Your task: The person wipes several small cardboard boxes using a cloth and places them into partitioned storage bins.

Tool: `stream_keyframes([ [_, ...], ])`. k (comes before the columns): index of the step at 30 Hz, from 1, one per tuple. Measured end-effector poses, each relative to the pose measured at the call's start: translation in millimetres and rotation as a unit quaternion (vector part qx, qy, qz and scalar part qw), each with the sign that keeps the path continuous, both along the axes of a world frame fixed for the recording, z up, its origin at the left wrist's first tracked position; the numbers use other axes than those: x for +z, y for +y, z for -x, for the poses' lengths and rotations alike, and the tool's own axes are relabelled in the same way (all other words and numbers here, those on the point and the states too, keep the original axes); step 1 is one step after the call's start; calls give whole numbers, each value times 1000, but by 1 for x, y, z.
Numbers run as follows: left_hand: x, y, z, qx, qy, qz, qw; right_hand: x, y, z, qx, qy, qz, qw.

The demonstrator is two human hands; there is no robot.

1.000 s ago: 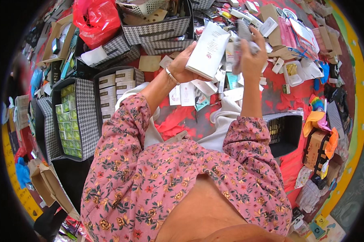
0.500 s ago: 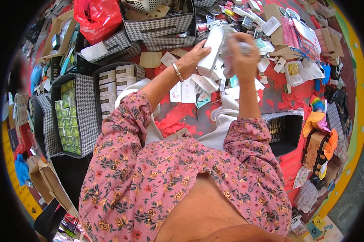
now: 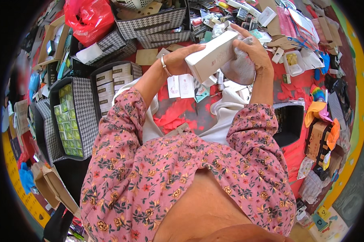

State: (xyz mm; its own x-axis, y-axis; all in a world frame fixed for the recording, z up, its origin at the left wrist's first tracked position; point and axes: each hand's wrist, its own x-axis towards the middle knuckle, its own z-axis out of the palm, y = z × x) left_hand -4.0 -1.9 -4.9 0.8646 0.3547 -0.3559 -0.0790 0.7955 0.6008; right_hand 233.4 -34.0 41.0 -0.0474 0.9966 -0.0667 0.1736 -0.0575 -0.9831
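At upper centre, the left fingers [image 3: 193,49] grip a white carton [image 3: 213,57], long axis rising rightward toward the grey cloth [image 3: 239,69] clutched by the right fingers [image 3: 242,31]

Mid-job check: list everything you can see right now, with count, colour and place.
White box: one, white, upper centre
Cloth: one, grey, right of that box
Patterned bins: several, black-and-white, left, top and right
Packs: many, green, in a left bin
Small boxes: several, white, in the neighbouring bin
Plastic bag: one, red, upper left
Cardboard boxes: several, brown, both sides
Mixed packages: uncountable, many colours, top centre
Silver bracelet: one, silver, left wrist
Floral sleeves: two, pink, both arms
Left grip: one, bare, holding the white box
Right grip: one, bare, holding the cloth
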Motion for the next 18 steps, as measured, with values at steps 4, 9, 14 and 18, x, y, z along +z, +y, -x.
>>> stream_keyframes([
  [4, -8, 10, 4, -10, 56, -13, 998, -4, 2, -6, 84, -60, 35, 994],
  [9, 1, 22, 17, 3, -133, 58, 989, -10, 5, -7, -39, 37, 111, 992],
  [14, -5, 15, 8, 133, 6, -291, 947, -1, 2, 2, -110, 27, 16, 993],
  [18, -3, 10, -8, 254, 74, -380, 886, 5, 0, 7, -77, 76, -45, 993],
])
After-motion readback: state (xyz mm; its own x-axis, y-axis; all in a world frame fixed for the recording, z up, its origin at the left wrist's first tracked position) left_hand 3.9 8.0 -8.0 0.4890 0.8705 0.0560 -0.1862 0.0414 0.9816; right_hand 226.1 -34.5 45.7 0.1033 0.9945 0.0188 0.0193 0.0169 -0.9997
